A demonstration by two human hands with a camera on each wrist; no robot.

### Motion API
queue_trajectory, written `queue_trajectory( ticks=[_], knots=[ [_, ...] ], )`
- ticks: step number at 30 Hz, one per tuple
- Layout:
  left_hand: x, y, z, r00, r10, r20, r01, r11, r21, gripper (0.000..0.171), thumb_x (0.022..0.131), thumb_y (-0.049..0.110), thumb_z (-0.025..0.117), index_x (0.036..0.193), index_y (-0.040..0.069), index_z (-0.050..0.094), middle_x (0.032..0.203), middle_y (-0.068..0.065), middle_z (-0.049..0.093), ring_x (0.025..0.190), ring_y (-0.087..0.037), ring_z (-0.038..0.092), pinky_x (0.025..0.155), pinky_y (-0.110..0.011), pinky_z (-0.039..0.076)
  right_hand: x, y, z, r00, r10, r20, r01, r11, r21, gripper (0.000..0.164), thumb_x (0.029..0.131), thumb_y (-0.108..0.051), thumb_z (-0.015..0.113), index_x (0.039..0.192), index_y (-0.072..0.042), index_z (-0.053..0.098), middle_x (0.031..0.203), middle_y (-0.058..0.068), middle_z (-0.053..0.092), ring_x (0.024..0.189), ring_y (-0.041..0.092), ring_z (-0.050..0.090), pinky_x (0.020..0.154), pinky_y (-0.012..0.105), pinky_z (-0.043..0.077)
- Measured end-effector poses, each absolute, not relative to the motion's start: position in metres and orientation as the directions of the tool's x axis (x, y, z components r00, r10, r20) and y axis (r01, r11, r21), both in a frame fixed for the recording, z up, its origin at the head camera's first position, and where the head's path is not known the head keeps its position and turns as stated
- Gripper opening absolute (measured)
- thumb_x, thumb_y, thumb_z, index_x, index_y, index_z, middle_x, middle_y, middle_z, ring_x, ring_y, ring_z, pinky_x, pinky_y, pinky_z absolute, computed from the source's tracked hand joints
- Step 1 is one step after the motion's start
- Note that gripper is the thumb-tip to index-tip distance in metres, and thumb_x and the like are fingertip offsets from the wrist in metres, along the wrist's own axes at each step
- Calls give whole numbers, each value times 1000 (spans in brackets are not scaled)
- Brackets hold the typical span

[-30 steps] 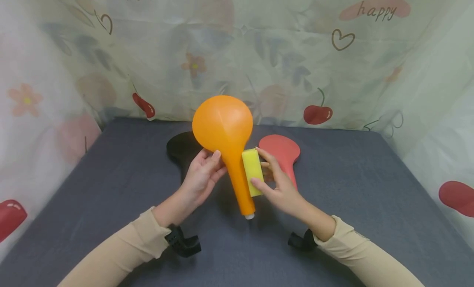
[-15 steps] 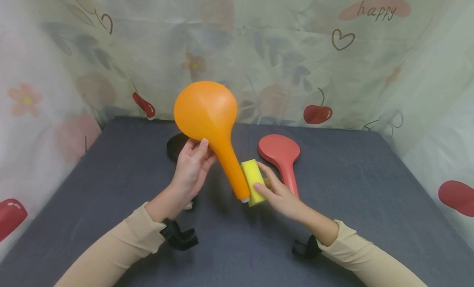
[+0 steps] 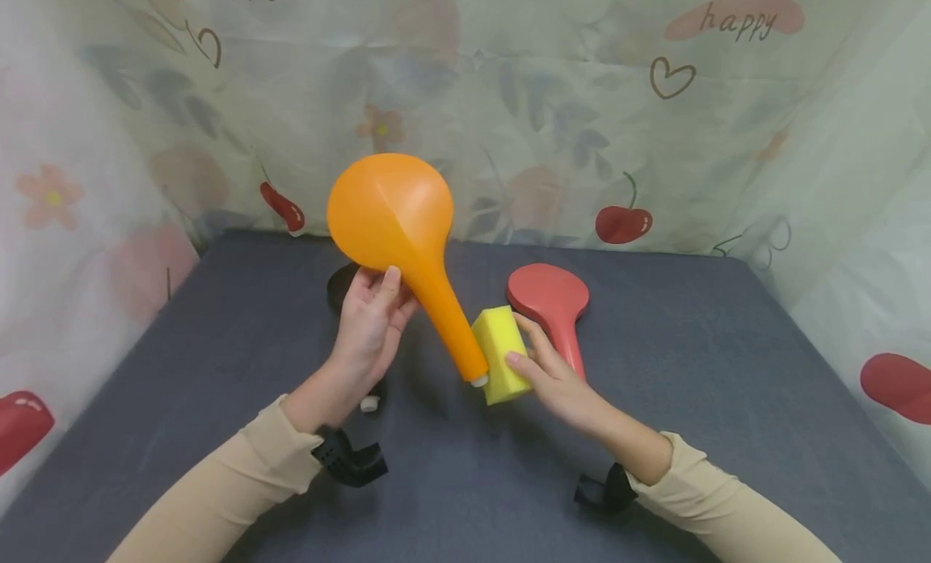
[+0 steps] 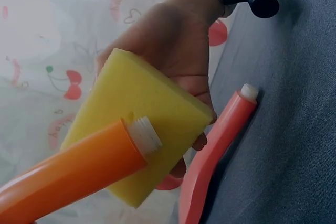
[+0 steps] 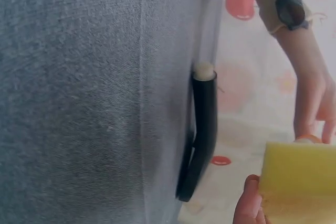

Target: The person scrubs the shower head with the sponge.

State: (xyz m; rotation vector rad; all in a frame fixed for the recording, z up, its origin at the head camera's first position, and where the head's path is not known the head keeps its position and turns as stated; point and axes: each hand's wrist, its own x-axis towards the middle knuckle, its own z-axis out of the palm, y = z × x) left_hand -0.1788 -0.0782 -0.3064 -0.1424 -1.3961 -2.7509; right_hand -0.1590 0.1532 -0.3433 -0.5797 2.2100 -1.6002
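Note:
An orange shower head (image 3: 393, 212) is held up above the table, tilted with its round head at the upper left. My left hand (image 3: 367, 325) holds it below the round head, thumb on the near side. Against the lower end of its handle lies a yellow sponge (image 3: 507, 361), gripped between the thumb and fingers of my right hand (image 3: 556, 381). In the left wrist view, the white threaded end (image 4: 145, 136) of the handle overlaps the sponge's broad face. The right wrist view has the sponge (image 5: 299, 182) at its lower right, covering most of the shower head.
A red shower head (image 3: 549, 292) lies on the dark grey table (image 3: 691, 345) behind my right hand. Behind my left hand lies a black one (image 5: 205, 114), mostly hidden in the head view. A patterned curtain (image 3: 473, 86) hangs along the back and sides.
The orange shower head has moved up and to the left with my left hand, tilting more. The sponge has slid down the handle to its end and turned slightly.

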Motion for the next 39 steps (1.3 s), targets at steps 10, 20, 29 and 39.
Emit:
queue_trajectory(
  ticks=[10, 20, 29, 39],
  knots=[
    [-178, -77, -305, -996, -13, 89, 79, -608, 790, 21, 98, 15, 42, 119, 18, 42, 108, 4, 55, 92, -10, 59, 89, -24, 52, -158, 151, -349, -869, -495, -22, -170, 338, -926, 59, 99, -29, 43, 147, -17, 10, 114, 23, 52, 91, 23, 58, 80, 31, 49],
    [-182, -79, -306, -996, -58, 72, 93, -623, 776, 23, 99, 14, 40, 121, 18, 39, 114, 2, 51, 92, -11, 57, 88, -25, 52, -142, 144, -349, -729, -492, 476, -676, 408, -614, 70, 81, -17, 69, 141, -18, 33, 122, 9, 46, 100, 17, 49, 76, 26, 49],
    [-181, -80, -308, -998, -64, 18, 54, -628, 776, 34, 99, 17, 39, 132, 17, 34, 117, 4, 50, 97, -11, 56, 88, -25, 52, -145, 142, -355, -440, -608, 660, -862, 491, -123, 66, 68, -27, 78, 128, -25, 49, 125, 18, 46, 112, 28, 45, 83, 43, 44],
    [-181, -79, -307, -996, -87, -17, 41, -616, 786, 37, 99, 17, 38, 135, 17, 29, 117, 3, 48, 99, -12, 55, 88, -26, 52, -147, 139, -358, -341, -613, 713, -864, 503, 20, 67, 56, -20, 82, 119, -25, 59, 119, 19, 51, 106, 28, 48, 77, 43, 45]
  ],
)
